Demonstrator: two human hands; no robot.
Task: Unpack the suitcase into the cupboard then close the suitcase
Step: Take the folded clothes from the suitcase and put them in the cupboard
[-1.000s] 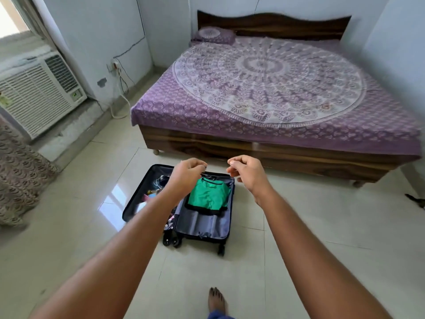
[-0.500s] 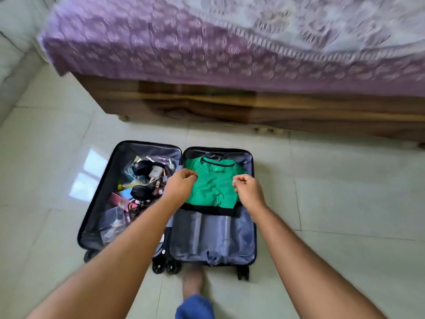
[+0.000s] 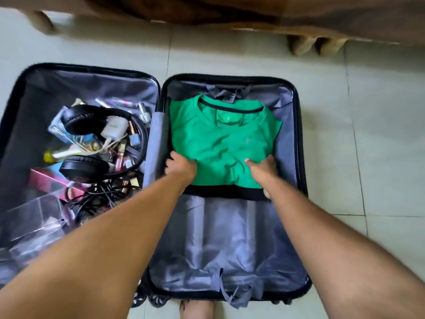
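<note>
Green shirt (image 3: 220, 146) folded in right half of open suitcase (image 3: 296, 134), atop black garment (image 3: 220, 193). Left hand (image 3: 181, 168) at shirt's left edge, fingers curled, apparently gripping; right hand (image 3: 264, 170) at right edge, fingers tucking under. Risk: lifting by edges alone, fold sags open. Risk: black garment drags along. Left half: headphones (image 3: 92, 143), cables, cosmetics loose; tangle likely later.
</note>
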